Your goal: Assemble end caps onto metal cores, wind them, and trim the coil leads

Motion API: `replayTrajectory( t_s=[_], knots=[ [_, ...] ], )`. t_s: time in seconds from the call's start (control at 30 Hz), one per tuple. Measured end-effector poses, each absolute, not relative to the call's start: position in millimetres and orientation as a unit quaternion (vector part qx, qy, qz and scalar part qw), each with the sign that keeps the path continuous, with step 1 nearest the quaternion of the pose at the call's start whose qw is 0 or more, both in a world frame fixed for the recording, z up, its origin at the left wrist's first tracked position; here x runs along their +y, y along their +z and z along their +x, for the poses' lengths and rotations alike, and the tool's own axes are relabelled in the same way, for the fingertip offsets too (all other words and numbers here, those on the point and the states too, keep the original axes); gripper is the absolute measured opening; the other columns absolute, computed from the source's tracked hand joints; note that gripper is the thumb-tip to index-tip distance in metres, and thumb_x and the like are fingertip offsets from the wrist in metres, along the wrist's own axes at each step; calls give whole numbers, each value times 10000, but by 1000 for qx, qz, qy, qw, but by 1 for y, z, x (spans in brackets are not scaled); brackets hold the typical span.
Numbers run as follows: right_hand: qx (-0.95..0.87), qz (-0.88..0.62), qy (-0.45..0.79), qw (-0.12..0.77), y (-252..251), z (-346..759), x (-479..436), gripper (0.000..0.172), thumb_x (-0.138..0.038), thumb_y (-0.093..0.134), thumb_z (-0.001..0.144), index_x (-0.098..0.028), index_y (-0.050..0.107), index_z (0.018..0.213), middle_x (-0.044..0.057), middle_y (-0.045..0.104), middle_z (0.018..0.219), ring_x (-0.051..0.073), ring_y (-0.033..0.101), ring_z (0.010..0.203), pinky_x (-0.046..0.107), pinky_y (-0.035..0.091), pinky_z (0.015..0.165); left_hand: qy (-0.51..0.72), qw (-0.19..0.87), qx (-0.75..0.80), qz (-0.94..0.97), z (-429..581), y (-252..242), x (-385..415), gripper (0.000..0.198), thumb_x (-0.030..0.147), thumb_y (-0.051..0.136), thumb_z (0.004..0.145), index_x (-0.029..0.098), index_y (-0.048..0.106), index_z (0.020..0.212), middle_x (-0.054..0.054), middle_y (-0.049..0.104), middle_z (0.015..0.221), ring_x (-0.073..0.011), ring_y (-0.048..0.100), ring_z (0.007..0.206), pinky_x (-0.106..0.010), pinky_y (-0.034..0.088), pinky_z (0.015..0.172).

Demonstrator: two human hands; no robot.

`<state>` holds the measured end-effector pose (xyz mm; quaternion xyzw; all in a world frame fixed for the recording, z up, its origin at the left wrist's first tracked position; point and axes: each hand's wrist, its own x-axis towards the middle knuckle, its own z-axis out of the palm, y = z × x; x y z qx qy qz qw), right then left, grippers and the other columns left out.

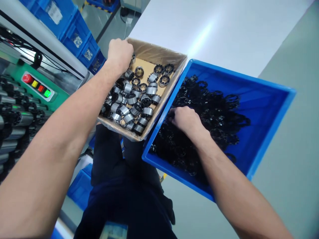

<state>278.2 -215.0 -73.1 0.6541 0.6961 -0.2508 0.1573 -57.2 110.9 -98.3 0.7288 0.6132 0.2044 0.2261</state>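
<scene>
A cardboard box (159,49) lined with tan card holds several silver metal sleeves (131,98) and toothed rings. My left hand (120,55) rests at the box's far left corner, its fingers curled down out of sight beside one silver part. Directly to the right, a blue plastic bin (239,71) holds a heap of black toothed rings (211,116). My right hand (185,121) is down on that heap near the bin's left wall. Its fingertips are hidden among the rings.
Stacked blue crates (74,36) and a machine panel with coloured buttons (37,85) stand at the left, above rows of metal cylinders (15,119). A white table (199,30) lies beyond the box and bin. My dark trousers (112,159) show below them.
</scene>
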Motion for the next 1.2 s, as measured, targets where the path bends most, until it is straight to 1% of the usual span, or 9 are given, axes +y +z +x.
replayTrajectory(
  t_s=[0.2, 0.37, 0.47, 0.53, 0.7, 0.83, 0.97, 1.07, 1.2],
  knots=[
    [690, 666, -260, 112, -67, 280, -215, 316, -185, 812, 1065, -193, 994, 1323, 265, 945, 1260, 468, 944, 1205, 555, 742, 1106, 228, 229, 602, 730, -45, -108, 116, 642, 872, 907, 936, 377, 543, 752, 18, 415, 644, -302, 549, 1043, -608, 448, 1303],
    [676, 681, -280, -28, -52, 307, -209, 270, -101, 809, 964, -231, 955, 1151, 127, 908, 888, 401, 941, 1009, 540, 758, 1056, 212, 230, 613, 726, -46, -74, 94, 642, 905, 885, 956, 435, 498, 751, -33, 477, 669, -313, 444, 1079, -570, 428, 1341],
    [647, 658, -337, -188, -38, 320, -211, 267, -177, 841, 964, -276, 886, 1208, 24, 890, 827, 288, 905, 797, 403, 777, 810, 233, 208, 607, 730, -54, -35, 51, 601, 768, 1064, 885, 368, 617, 840, -59, 732, 1078, -291, 447, 1202, -645, 396, 1442],
    [611, 609, -403, -305, -25, 322, -216, 196, -266, 907, 970, -285, 858, 1159, 13, 928, 931, 255, 913, 771, 356, 771, 684, 301, 199, 572, 736, -56, -9, 5, 475, 655, 1054, 983, 287, 787, 1121, -46, 727, 1408, -225, 515, 1211, -630, 559, 1348],
    [534, 485, -516, -462, 7, 306, -231, 260, -306, 1155, 880, -296, 942, 1028, 20, 945, 987, 245, 940, 807, 351, 827, 697, 418, 593, 402, 559, -26, 31, -135, 216, 252, 565, 1254, 223, 674, 1439, -9, 787, 1566, -199, 725, 1472, -300, 653, 1032],
    [519, 468, -511, -501, 18, 291, -243, 270, -430, 1199, 881, -347, 1013, 1059, 0, 932, 951, 215, 875, 684, 365, 800, 617, 421, 717, 390, 395, 20, 22, -220, 444, 510, 486, 1286, 190, 791, 1330, -121, 869, 1299, -225, 874, 1112, -196, 585, 598],
    [505, 462, -512, -519, 18, 279, -253, 199, -363, 1144, 964, -415, 1035, 1123, -29, 920, 969, 178, 830, 658, 351, 760, 616, 456, 714, 382, 369, 50, -13, -259, 568, 814, 520, 1274, 288, 733, 1296, -28, 800, 978, -127, 662, 568, -240, 445, 421],
    [507, 487, -508, -498, 13, 271, -258, 203, -418, 1094, 1028, -422, 1022, 1217, -32, 933, 1047, 189, 829, 669, 378, 758, 632, 477, 711, 329, 397, 56, -30, -268, 528, 823, 505, 1290, 371, 702, 1477, 14, 714, 946, -129, 662, 573, -251, 464, 444],
    [502, 511, -499, -488, 7, 260, -262, 213, -494, 1074, 1035, -478, 992, 1231, -41, 936, 1091, 211, 797, 658, 423, 727, 570, 461, 683, 384, 417, 59, -30, -270, 752, 952, 274, 1264, 320, 680, 1301, -11, 674, 943, -150, 700, 617, -261, 477, 486]
  ],
)
